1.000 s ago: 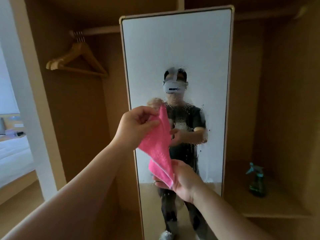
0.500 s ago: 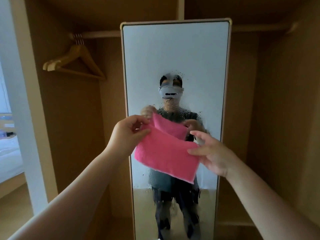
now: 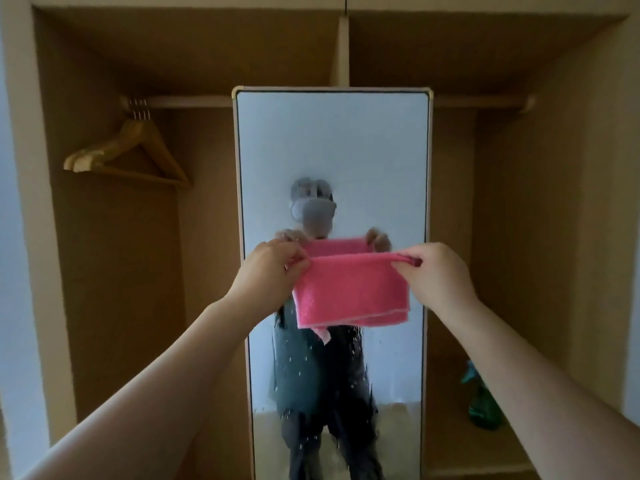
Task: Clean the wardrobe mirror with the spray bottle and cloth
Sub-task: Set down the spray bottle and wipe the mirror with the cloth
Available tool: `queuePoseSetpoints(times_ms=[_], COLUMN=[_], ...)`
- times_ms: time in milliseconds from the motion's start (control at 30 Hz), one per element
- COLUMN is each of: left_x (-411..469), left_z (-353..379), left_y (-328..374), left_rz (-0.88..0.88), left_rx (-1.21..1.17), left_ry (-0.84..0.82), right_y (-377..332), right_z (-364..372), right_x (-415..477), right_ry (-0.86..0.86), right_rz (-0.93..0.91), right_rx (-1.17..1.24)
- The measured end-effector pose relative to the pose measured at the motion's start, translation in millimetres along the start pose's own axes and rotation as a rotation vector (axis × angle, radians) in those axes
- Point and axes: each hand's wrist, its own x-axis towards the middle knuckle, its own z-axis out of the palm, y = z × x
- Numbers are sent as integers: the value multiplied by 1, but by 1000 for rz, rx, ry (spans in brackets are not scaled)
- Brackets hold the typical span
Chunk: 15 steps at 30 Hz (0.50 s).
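A tall wardrobe mirror (image 3: 332, 150) stands upright in the middle of the open wardrobe, its lower half speckled with spray droplets. In front of it hangs a folded pink cloth (image 3: 351, 292), stretched level between both hands. My left hand (image 3: 268, 275) pinches its upper left corner and my right hand (image 3: 438, 275) pinches its upper right corner. The cloth is held a little short of the glass. A green spray bottle (image 3: 483, 405) with a teal trigger stands on the shelf at the lower right, partly behind my right forearm.
Several wooden hangers (image 3: 128, 154) hang from the rail (image 3: 187, 101) at the upper left. A wooden divider (image 3: 343, 46) rises behind the mirror. The wardrobe's side walls close in left and right, and a low shelf (image 3: 460, 455) runs along the right.
The cloth went from dangling, to slanted, to stretched level. My right hand rose from its lower edge to its upper right corner. The view pulled back and tilted up.
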Motion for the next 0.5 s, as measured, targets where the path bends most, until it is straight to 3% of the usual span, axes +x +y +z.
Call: queuePoseSetpoints(times_ms=[133, 367, 500], left_x=[15, 50, 73], left_z=[-7, -7, -2], left_y=[5, 17, 29], left_rz=[-46, 3, 53], left_rx=[-131, -218, -201], left_ry=[-55, -40, 49], right_y=[-12, -21, -16], right_z=[-18, -32, -36], right_x=[20, 52, 81], right_ry=[-50, 119, 283], right_rz=[62, 193, 168], right_rx=[-203, 203, 265])
